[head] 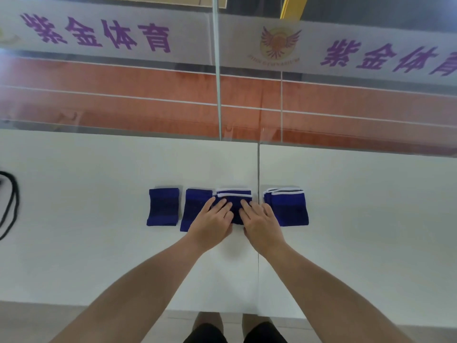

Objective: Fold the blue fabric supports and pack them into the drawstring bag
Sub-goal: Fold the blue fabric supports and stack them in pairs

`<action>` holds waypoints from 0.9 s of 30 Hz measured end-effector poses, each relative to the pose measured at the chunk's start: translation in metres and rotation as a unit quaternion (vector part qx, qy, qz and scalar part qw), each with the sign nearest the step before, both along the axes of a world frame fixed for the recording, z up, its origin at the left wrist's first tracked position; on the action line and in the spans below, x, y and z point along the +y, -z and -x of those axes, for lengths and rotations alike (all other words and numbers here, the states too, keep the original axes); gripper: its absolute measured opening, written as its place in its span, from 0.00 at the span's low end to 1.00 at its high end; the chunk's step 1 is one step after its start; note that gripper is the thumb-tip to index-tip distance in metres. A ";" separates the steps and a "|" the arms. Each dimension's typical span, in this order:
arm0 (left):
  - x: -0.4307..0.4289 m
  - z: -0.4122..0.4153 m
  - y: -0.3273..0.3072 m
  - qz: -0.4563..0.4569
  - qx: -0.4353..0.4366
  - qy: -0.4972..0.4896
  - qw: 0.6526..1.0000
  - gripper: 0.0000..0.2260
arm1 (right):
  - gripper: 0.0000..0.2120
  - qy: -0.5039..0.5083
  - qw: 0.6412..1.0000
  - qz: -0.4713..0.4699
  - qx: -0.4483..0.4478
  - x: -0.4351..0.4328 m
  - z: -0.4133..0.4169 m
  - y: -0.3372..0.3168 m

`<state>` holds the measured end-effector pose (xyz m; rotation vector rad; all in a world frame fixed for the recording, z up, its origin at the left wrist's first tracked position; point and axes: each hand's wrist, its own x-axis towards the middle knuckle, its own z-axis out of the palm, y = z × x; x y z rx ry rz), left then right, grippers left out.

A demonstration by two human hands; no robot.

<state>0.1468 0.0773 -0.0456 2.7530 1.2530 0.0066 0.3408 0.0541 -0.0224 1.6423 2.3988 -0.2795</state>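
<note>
4 blue fabric supports (233, 206) in a row on the white table (99, 256). Left hand (210, 222) and right hand (262, 225) flat, fingers spread, pressing the 3rd, gripping nothing. Likely soft, light, springy knit; best pinched at white-trimmed edges. No drawstring bag recognisable

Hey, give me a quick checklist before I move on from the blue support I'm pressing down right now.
1. Both hands flat on middle support: left hand and right hand press it, ok.
2. Its white-trimmed edges lined up: slightly offset, not ok.
3. Right support folded: ok.
4. Far-left support folded flat: ok.
5. Second support clear of the middle one: edges touch or overlap, cannot tell.
6. Drawstring bag ready: only a black cord shows at the table's left edge, cannot tell.
</note>
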 end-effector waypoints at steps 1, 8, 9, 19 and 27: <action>0.002 -0.001 -0.003 0.002 -0.012 -0.009 1.000 0.14 | 0.19 0.011 1.000 -0.002 -0.001 0.001 0.003 -0.004; 0.004 -0.008 -0.030 0.046 -0.093 -0.077 0.992 0.17 | 0.07 0.109 0.980 0.022 0.167 0.018 -0.005 -0.043; 0.007 -0.011 -0.036 0.051 -0.114 -0.090 0.988 0.17 | 0.08 0.111 0.976 0.025 0.184 0.019 -0.011 -0.047; 0.031 -0.089 -0.071 0.009 -0.157 -0.011 0.987 0.18 | 0.25 0.222 0.931 0.066 0.281 0.013 -0.094 -0.081; 0.023 -0.141 -0.041 0.015 -0.067 0.019 0.997 0.20 | 0.28 0.224 0.932 0.036 0.284 -0.009 -0.148 -0.040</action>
